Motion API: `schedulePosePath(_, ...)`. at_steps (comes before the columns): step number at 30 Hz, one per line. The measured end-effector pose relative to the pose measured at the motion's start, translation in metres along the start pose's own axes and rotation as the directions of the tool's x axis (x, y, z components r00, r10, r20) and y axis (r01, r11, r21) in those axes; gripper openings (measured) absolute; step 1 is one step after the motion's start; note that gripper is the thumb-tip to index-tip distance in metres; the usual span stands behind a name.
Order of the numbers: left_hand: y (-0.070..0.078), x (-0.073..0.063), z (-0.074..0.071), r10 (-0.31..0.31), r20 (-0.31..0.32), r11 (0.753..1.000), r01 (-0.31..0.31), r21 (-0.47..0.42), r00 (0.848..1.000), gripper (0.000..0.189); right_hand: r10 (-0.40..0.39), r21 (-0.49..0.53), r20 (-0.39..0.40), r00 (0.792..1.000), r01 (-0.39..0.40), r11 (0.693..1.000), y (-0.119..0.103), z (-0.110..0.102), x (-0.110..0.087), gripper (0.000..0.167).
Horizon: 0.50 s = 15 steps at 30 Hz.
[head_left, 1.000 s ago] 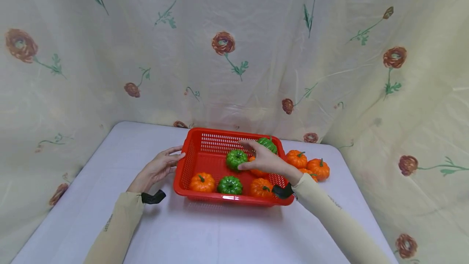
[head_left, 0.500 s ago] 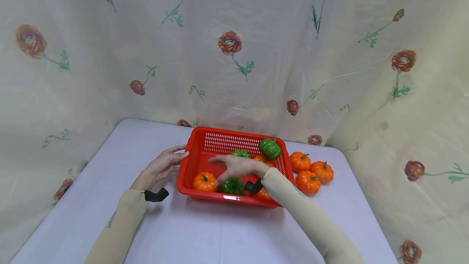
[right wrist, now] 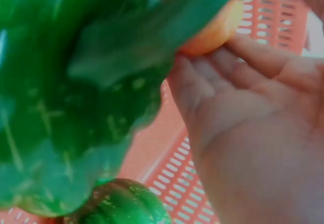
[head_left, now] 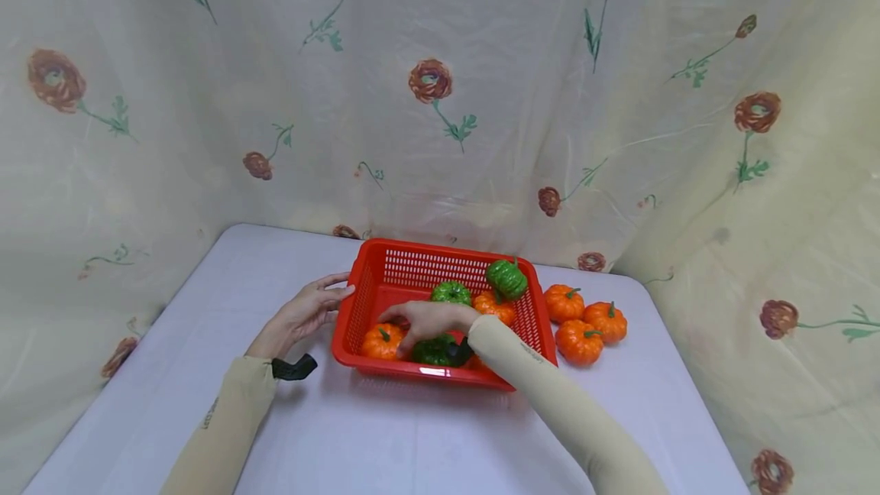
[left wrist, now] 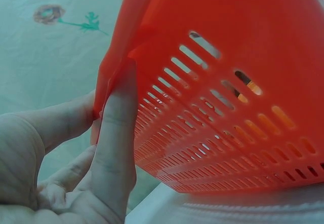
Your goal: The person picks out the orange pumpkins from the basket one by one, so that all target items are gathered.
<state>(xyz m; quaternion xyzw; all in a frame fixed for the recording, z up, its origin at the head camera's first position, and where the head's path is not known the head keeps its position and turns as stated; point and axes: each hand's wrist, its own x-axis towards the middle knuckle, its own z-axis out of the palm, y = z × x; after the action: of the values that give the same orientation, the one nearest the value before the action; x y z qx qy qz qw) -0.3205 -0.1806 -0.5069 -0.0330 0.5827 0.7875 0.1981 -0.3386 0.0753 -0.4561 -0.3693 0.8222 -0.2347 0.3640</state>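
Note:
A red plastic basket (head_left: 447, 373) with slotted walls stands on the table. My left hand (head_left: 309, 308) holds its left rim, pinched between thumb and fingers, as the basket wall (left wrist: 253, 16) in the left wrist view shows. Inside the basket, at the near left corner, sits a small orange pumpkin (head_left: 380, 341). My right hand (head_left: 429, 321) reaches over from the right, its fingers and thumb curled round this pumpkin. In the right wrist view the fingers touch the orange pumpkin (right wrist: 207, 39), while a green pumpkin (right wrist: 55, 97) fills the left side, close to the camera.
Also in the basket are a green pumpkin (head_left: 451, 292) in the middle, an orange pumpkin (head_left: 496, 308), and a green one (head_left: 507, 279) on top at the back right. Three orange pumpkins (head_left: 580, 342) lie on the table right of the basket. A flowered curtain (head_left: 440, 197) hangs behind.
My right hand has moved left and down from over the basket's right half to the orange pumpkin at the near left. The left hand keeps its hold on the rim.

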Motion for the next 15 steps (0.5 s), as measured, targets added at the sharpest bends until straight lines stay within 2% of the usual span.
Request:
schedulePosePath(7,0.0003,-0.0007,0.0006,-0.004,-0.004,1.000,0.004,0.007,1.000,0.070,0.045,-0.020,0.048,0.998,-0.044,0.999,0.0055,0.0023,0.0050,0.071)
schedulePosePath(15,0.0020,-0.0007,0.0013,-0.005,-0.011,1.000,0.005,0.013,1.000,0.068,-0.002,-0.026,-0.051,0.999,0.001,1.000,0.0044,0.0019,0.0030,0.071)
